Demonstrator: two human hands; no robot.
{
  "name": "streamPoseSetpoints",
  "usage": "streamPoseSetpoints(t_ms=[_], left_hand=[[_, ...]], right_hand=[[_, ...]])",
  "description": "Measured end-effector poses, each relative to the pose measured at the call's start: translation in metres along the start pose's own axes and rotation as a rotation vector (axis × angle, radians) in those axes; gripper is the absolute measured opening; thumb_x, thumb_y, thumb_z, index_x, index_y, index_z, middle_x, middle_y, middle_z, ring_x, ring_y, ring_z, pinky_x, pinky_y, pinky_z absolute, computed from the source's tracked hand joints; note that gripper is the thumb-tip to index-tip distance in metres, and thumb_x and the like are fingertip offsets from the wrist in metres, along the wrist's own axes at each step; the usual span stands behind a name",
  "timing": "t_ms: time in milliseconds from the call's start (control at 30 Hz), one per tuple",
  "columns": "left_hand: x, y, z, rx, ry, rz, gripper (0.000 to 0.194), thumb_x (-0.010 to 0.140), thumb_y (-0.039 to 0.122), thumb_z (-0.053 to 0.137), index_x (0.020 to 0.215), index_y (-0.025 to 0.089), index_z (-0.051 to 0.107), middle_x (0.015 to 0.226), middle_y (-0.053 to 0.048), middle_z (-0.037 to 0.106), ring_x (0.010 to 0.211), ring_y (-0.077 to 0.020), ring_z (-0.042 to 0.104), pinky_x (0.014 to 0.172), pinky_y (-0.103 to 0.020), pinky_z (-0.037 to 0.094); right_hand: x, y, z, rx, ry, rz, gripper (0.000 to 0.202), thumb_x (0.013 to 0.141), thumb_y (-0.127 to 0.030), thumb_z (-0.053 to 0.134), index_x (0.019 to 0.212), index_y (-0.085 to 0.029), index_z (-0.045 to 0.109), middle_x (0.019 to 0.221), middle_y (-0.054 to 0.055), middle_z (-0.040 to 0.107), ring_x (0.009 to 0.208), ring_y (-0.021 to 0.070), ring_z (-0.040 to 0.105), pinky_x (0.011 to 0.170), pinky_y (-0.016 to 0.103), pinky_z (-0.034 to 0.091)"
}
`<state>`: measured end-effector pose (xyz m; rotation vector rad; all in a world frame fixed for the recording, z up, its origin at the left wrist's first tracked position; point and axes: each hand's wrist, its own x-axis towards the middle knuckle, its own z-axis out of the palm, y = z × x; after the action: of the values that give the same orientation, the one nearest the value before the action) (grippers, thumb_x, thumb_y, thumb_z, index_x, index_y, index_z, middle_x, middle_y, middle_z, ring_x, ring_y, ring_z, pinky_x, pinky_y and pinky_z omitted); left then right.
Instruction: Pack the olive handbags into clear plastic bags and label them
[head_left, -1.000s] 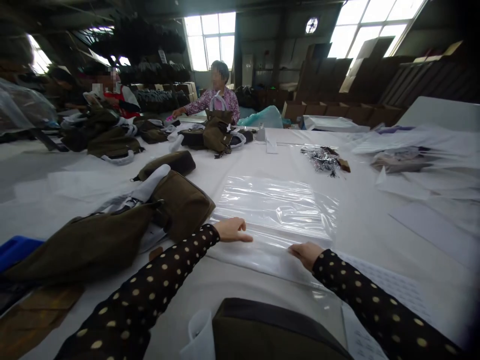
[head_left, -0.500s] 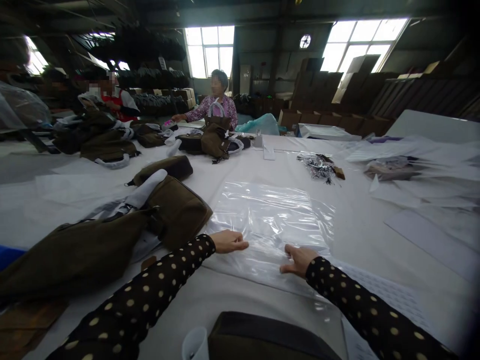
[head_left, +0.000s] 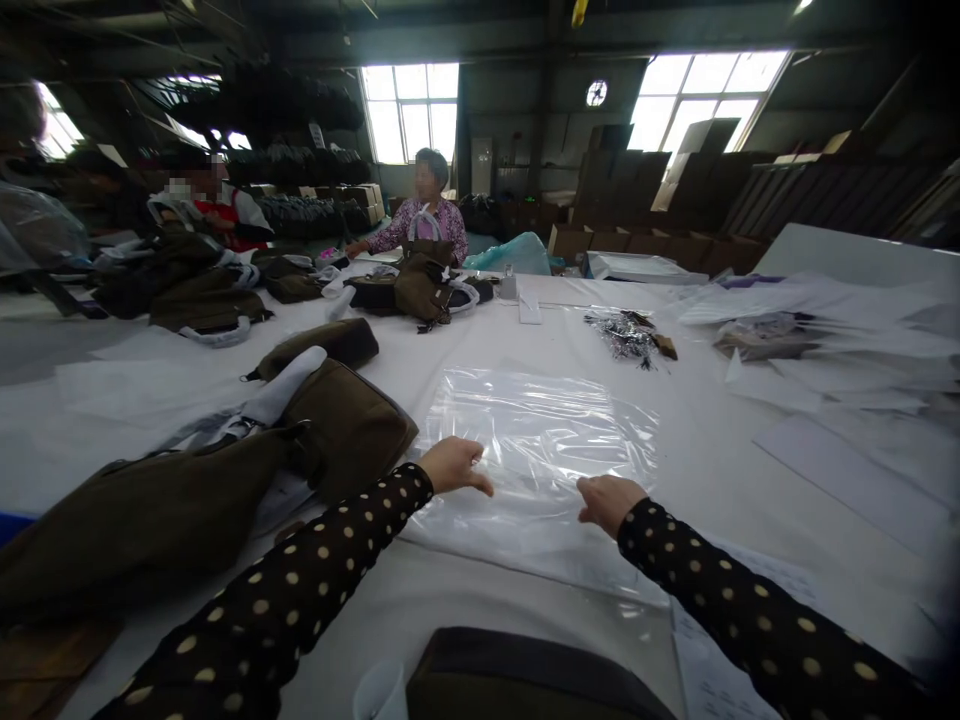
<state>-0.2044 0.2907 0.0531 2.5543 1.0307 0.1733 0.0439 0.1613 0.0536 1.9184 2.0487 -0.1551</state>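
a clear plastic bag (head_left: 536,425) lies flat on the white surface (head_left: 487,345), creased and shiny, straight in front of the person. the left hand (head_left: 452,466) is over its left part, grip spread, thumb held apart from the fingers. the right hand (head_left: 613,501) is at the right part of the bag, fingers bent; whether its grip pinches the film, i cannot tell.

below the right forearm, a printed sheet (head_left: 709,660) carries rows of small grey marks, too small to read. farther back, a pale tag (head_left: 316,136) hangs among the dark racks, its print also too small to make out.

left of the plastic is a brown bag (head_left: 352,410) with pale wrapping by its handles. a dark bag (head_left: 525,670) sits at the near edge of view, beside a white roll or cup (head_left: 381,690). a silvery tangle (head_left: 626,335) lies beyond the plastic, to the right. across the surface, a co-worker in a purple patterned top (head_left: 450,225) is behind another brown handbag (head_left: 424,285).
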Motion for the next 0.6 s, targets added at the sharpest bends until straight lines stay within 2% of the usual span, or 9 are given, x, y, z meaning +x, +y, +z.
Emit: streamPoseSetpoints(t_ms=[133,167,233,300,367,400,500,600], left_hand=[[0.002,0.001,-0.003,0.016,0.070,-0.010,0.037,0.077,0.053,0.051,0.062,0.019,0.045,0.058,0.003,0.048,0.058,-0.0129,0.046,0.051,-0.022,0.029],[0.001,0.001,-0.004,0.028,0.077,-0.004,0.034,0.076,0.051,0.054,0.065,0.019,0.046,0.062,0.003,0.050,0.061,-0.0131,0.047,0.053,-0.022,0.031],[-0.004,-0.002,-0.006,0.061,0.080,0.011,0.024,0.074,0.041,0.060,0.070,0.020,0.049,0.071,0.002,0.055,0.066,-0.0136,0.050,0.058,-0.023,0.032],[-0.008,-0.009,-0.009,0.096,0.083,-0.005,0.014,0.075,0.029,0.060,0.072,0.020,0.050,0.075,0.001,0.057,0.070,-0.0144,0.052,0.061,-0.023,0.033],[-0.011,-0.020,-0.014,0.127,0.090,-0.063,0.011,0.075,0.024,0.058,0.069,0.019,0.049,0.072,0.000,0.057,0.070,-0.0155,0.053,0.061,-0.024,0.033],[-0.011,-0.026,-0.017,0.139,0.091,-0.100,0.012,0.074,0.023,0.059,0.067,0.019,0.049,0.068,0.000,0.056,0.068,-0.0158,0.053,0.059,-0.024,0.033],[-0.012,-0.038,-0.023,0.156,0.084,-0.194,0.016,0.068,0.020,0.061,0.059,0.018,0.047,0.058,0.001,0.053,0.061,-0.0151,0.053,0.054,-0.023,0.033],[-0.011,-0.037,-0.031,0.155,0.119,-0.225,0.015,0.065,0.013,0.057,0.056,0.018,0.046,0.054,0.001,0.052,0.056,-0.0142,0.051,0.052,-0.023,0.031]], right_hand=[[-0.002,0.001,0.004,-0.033,-0.009,0.045,0.018,0.074,-0.015,0.063,0.091,-0.015,0.057,0.085,0.011,0.066,0.080,0.0275,0.063,0.062,0.032,0.044],[-0.003,0.003,0.006,-0.027,-0.015,0.061,0.021,0.073,-0.019,0.065,0.092,-0.015,0.056,0.082,0.011,0.066,0.077,0.0281,0.063,0.059,0.032,0.044],[-0.004,0.009,0.010,0.001,-0.020,0.081,0.028,0.074,-0.038,0.064,0.089,-0.016,0.055,0.078,0.010,0.066,0.073,0.0280,0.063,0.056,0.031,0.042],[-0.007,0.019,0.012,0.055,0.023,0.106,0.037,0.081,-0.055,0.047,0.083,-0.018,0.053,0.075,0.008,0.065,0.073,0.0252,0.062,0.056,0.029,0.039],[-0.010,0.031,0.015,0.123,0.117,0.144,0.041,0.087,-0.055,0.031,0.078,-0.020,0.050,0.071,0.005,0.063,0.069,0.0217,0.060,0.056,0.028,0.035],[-0.011,0.037,0.017,0.158,0.170,0.164,0.039,0.088,-0.052,0.030,0.076,-0.020,0.048,0.068,0.004,0.061,0.067,0.0205,0.058,0.055,0.027,0.034],[-0.008,0.052,0.023,0.329,0.272,0.215,0.030,0.083,-0.046,0.045,0.067,-0.022,0.042,0.059,0.000,0.053,0.058,0.0169,0.051,0.053,0.026,0.029],[0.002,0.065,0.027,0.504,0.315,0.306,0.035,0.073,-0.043,0.057,0.056,-0.021,0.034,0.051,-0.003,0.045,0.052,0.0138,0.044,0.052,0.025,0.028]])
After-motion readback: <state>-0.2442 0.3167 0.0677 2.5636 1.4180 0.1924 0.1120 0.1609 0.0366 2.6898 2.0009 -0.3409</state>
